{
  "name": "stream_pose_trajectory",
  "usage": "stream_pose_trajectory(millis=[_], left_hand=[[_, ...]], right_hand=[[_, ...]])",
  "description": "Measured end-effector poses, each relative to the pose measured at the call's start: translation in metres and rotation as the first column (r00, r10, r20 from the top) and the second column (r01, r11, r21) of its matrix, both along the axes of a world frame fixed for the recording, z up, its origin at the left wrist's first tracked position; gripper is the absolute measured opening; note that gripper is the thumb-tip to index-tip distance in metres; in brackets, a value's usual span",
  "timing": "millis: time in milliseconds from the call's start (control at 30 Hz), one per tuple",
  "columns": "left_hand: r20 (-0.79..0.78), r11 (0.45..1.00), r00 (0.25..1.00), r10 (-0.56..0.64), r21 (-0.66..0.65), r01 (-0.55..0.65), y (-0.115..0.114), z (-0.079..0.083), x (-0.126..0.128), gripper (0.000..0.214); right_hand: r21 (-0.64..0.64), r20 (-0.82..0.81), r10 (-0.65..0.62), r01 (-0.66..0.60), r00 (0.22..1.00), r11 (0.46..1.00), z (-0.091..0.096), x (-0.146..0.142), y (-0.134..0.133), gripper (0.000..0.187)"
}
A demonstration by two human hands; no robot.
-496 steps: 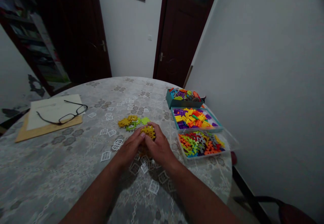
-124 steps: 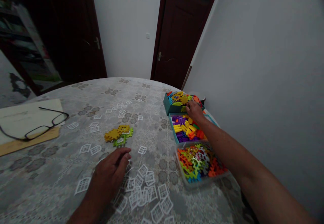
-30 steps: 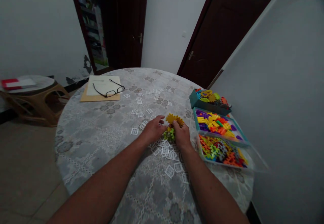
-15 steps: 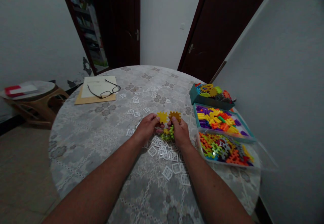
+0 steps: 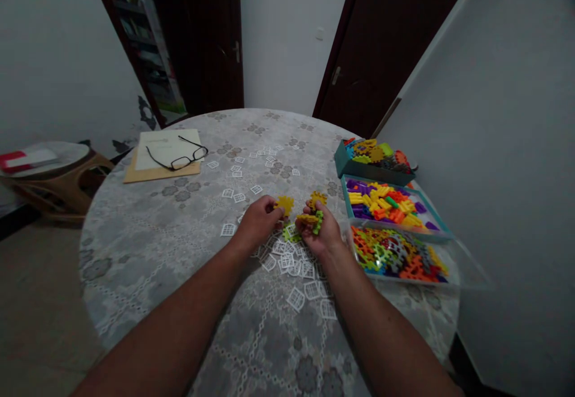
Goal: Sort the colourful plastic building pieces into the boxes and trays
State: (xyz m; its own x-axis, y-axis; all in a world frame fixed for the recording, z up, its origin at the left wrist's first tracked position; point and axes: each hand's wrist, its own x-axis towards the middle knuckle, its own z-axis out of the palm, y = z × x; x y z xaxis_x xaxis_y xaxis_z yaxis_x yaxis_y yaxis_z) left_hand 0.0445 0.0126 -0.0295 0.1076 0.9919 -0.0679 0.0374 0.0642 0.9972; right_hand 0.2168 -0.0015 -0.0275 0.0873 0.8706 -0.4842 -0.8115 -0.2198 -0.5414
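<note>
My left hand pinches a yellow notched building piece by its near edge. Facing it, my right hand is turned partly palm up and grips a cluster of linked notched pieces, dark yellow with a green one on the side. A green notched piece lies on the table between the hands, partly covered by a white window piece. Below the hands spreads a pile of white window pieces, some of them hidden by my wrists.
To the right stand a teal box of mixed pieces, a tray of purple, yellow and orange pieces and a clear-lidded tray of notched pieces. Glasses rest on papers at the left. More window pieces are scattered farther back.
My right hand has rolled over, bringing the dark yellow and green cluster into view. Both hands have drawn slightly apart. The camera view has shifted a little.
</note>
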Motion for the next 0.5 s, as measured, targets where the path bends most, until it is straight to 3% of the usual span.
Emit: stream_pose_trajectory(millis=[100,167,333,500], left_hand=[[-0.268,0.983,0.963,0.025,0.184,0.026,-0.008,0.003,0.003,0.011],[-0.362,0.957,0.931,0.045,0.284,0.065,-0.013,0.006,0.005,0.007],[-0.344,0.919,0.939,0.022,0.376,0.117,-0.022,0.015,0.007,0.005],[-0.303,0.892,0.95,-0.08,0.403,0.204,-0.028,0.018,0.008,0.01]], right_hand=[[-0.013,0.023,-0.007,0.008,1.0,1.0,-0.004,-0.004,0.0,0.022],[-0.008,0.039,-0.012,0.012,0.999,1.0,-0.006,-0.006,0.001,0.018],[-0.046,0.14,-0.07,0.078,0.988,0.996,-0.008,-0.011,0.0,0.013],[0.01,0.268,-0.108,0.11,0.957,0.994,-0.014,-0.012,0.001,0.018]])
